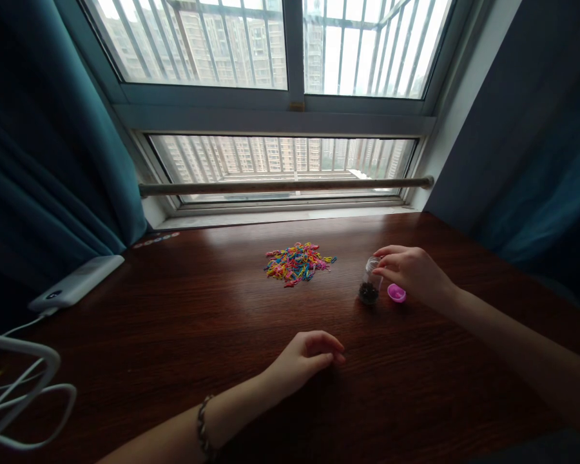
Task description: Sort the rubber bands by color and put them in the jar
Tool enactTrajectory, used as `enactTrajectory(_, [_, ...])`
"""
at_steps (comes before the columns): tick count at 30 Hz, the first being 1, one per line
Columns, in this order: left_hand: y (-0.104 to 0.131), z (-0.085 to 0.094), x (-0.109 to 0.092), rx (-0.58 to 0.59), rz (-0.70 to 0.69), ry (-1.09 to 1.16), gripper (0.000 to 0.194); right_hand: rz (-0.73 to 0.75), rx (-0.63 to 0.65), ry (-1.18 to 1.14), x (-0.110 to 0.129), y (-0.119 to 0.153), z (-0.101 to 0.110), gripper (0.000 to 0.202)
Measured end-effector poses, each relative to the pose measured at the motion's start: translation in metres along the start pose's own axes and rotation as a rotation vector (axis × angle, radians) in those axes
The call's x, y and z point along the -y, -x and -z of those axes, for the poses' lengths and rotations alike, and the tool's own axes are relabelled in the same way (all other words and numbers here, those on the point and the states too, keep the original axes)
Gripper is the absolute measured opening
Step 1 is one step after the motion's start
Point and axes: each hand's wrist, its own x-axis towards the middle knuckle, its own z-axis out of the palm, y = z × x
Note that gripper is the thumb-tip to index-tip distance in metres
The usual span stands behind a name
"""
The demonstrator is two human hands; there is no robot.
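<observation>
A small clear jar [370,283] stands upright on the dark wooden table, with dark bits gathered in its bottom. My right hand [406,270] has its fingers closed around the jar's upper part and mouth. Beside the jar, under that hand, lies a pink lid [396,293] like a shallow cup. My left hand [309,357] rests on the table nearer to me, loosely curled, a gap between thumb and fingers, holding nothing. Beyond it spreads a pile of small bright loop-shaped pieces [297,264] in pink, yellow, blue and orange; their exact kind is too small to tell.
On the left lies a white power bank [77,282] with a cable plugged in. Thick white tubing [24,393] curves over the near left corner. A row of small pale rings [157,239] lies by the blue curtain [53,142]. Behind the table is a barred window.
</observation>
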Motion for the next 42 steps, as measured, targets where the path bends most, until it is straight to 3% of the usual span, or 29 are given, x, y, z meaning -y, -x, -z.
enactTrajectory(12, [-0.001,0.001,0.003,0.006,-0.003,0.007,0.023,-0.038,-0.147,-0.082,-0.002,0.002,-0.007,0.006])
enactTrajectory(16, [-0.001,0.001,0.003,0.005,-0.004,-0.001,0.023,-0.027,-0.168,-0.049,-0.004,0.001,-0.01,0.012])
enactTrajectory(23, [0.001,0.001,0.003,0.007,-0.011,0.007,0.024,-0.094,-0.061,-0.118,-0.004,0.0,-0.011,0.023])
enactTrajectory(42, [0.004,-0.005,-0.01,-0.018,0.035,0.0,0.025,-0.129,-0.015,0.006,-0.023,-0.001,-0.007,0.028])
